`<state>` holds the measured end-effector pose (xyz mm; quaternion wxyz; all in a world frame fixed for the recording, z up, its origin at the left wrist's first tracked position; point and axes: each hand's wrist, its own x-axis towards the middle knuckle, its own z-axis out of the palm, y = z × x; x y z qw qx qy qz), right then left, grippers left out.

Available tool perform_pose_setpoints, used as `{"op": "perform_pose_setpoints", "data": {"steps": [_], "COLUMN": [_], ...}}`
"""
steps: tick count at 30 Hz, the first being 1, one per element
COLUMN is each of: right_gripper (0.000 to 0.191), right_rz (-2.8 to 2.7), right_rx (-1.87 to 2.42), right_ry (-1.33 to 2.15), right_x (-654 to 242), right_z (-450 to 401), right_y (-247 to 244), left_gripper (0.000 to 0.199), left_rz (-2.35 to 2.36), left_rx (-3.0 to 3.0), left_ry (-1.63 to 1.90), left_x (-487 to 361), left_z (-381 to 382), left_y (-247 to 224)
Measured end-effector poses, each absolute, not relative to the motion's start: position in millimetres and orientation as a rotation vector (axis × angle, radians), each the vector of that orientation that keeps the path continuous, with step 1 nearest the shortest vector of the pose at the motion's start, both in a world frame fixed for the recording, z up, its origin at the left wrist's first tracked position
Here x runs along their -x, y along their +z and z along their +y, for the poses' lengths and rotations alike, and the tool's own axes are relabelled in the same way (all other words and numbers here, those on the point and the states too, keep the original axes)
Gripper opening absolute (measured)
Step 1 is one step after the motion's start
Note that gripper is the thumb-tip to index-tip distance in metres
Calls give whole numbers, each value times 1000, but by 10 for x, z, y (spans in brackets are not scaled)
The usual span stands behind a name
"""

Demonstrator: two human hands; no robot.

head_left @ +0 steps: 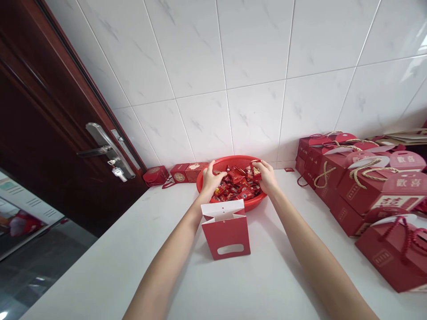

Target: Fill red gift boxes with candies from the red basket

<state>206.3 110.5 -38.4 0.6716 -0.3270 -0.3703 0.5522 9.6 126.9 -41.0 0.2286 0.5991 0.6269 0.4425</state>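
Note:
A red plastic basket (230,158) full of small red-wrapped candies (238,183) stands against the wall. Over its left side is my left hand (210,181), fingers apart and thumb reaching across the candies, with nothing seen in it. At the right rim, my right hand (267,175) has its fingers closed on a small red and gold packet (256,171). Between my forearms a red paper gift box (227,238) stands upright in front of the basket. Its top is open, with a white inside flap raised and a pale oval window low on its front.
Several red gift boxes (363,186) with rope handles are stacked along the right. Small red boxes (182,173) line the wall left of the basket. A dark wooden door (50,111) with keys (118,172) in its lock borders the white table (133,231) at the left.

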Motion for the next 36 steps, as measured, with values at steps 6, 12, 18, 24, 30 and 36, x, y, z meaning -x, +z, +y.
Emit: {"op": "perform_pose_setpoints", "data": {"steps": [6, 12, 18, 24, 30, 36], "right_gripper": [17, 14, 16, 18, 18, 18], "right_rz": [-803, -788, -788, -792, -792, -796], "right_rx": [719, 711, 701, 713, 722, 718], "right_ry": [1235, 1251, 1266, 1264, 1263, 1260], "right_x": [-2057, -2062, -2071, -2069, -2063, -2061], "right_z": [1099, 1121, 1129, 1128, 1101, 1099], "right_y": [-376, -384, -398, -397, -371, -376], "left_gripper": [19, 32, 12, 7, 2, 20], "left_rz": [1648, 1525, 1508, 1491, 1428, 1389], "left_rx": [-1966, -2082, -2068, -2019, -1901, -1705], "left_ry": [606, 215, -7, -76, 20, 350], "left_x": [-217, -224, -174, -187, -198, -178], "left_z": [1132, 1132, 1099, 1151, 1227, 1205], "left_y": [-380, -400, -347, -314, -368, -431]}}
